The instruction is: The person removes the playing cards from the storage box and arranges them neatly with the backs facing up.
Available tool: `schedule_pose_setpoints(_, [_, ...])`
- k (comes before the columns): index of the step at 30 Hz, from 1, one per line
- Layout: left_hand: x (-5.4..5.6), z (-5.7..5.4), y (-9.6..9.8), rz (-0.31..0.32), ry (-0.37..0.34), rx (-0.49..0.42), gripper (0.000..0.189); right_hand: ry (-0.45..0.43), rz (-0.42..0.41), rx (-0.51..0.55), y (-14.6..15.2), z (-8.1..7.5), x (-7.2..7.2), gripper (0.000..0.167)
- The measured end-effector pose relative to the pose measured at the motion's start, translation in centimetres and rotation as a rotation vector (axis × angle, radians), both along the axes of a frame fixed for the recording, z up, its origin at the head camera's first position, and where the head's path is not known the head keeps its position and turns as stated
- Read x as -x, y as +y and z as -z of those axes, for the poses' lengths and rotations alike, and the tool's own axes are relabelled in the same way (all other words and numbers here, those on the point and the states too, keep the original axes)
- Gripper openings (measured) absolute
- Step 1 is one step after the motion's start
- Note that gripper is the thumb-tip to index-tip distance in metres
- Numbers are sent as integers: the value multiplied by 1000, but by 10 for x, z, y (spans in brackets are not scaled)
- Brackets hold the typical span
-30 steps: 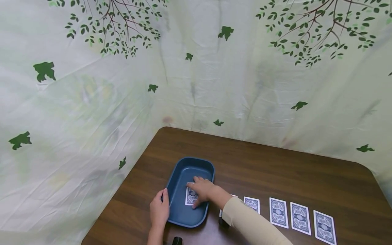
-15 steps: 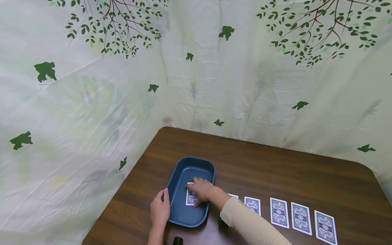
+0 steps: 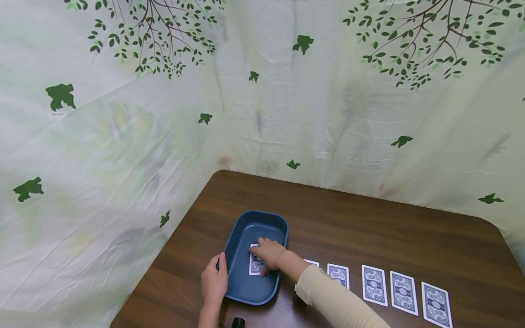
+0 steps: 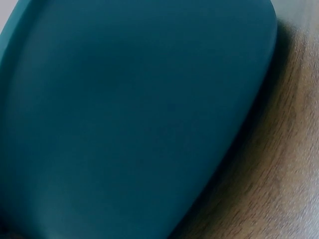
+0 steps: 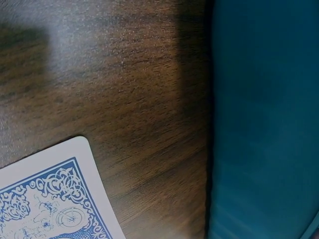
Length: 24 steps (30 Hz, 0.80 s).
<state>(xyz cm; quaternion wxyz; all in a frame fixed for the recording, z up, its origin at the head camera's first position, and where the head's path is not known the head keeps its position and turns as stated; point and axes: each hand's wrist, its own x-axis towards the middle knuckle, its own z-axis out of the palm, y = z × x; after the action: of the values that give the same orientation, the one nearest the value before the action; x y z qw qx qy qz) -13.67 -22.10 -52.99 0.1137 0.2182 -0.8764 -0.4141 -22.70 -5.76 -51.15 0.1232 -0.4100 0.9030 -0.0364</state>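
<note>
A blue rectangular tray (image 3: 245, 288) with raised sides sits on the wooden table. At its left side my left hand (image 3: 214, 279) holds the rim, thumb on top and fingers partly hidden. Inside the tray lies a blue-and-white playing card (image 3: 254, 266), back side up. My right hand (image 3: 271, 253) reaches over the right wall and grips this card, fingers at its far edge and thumb near its close edge; the hand covers the card's right part. The left wrist view is filled by the tray's outer wall (image 4: 129, 109); neither hand shows in the wrist views.
Several face-down playing cards (image 3: 374, 285) lie in a row right of the tray, some partly behind my right sleeve (image 3: 332, 296). One card (image 5: 47, 199) appears beside the tray wall (image 5: 261, 119) in the right wrist view. A leaf-printed curtain (image 3: 328, 105) backs the table (image 3: 340, 214).
My right thumb has shifted very slightly in toward the card. Otherwise both hands, the tray and the cards stay in place.
</note>
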Motion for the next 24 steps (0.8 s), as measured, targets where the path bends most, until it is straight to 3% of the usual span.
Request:
schedule_pose_setpoints(6, [-1, 0, -1, 7, -10, -1, 55, 13, -5, 6, 0, 2, 0, 72])
schedule_pose_setpoints(24, [0, 0, -1, 16, -7, -5, 53, -58, -11, 47, 1, -4, 1, 66])
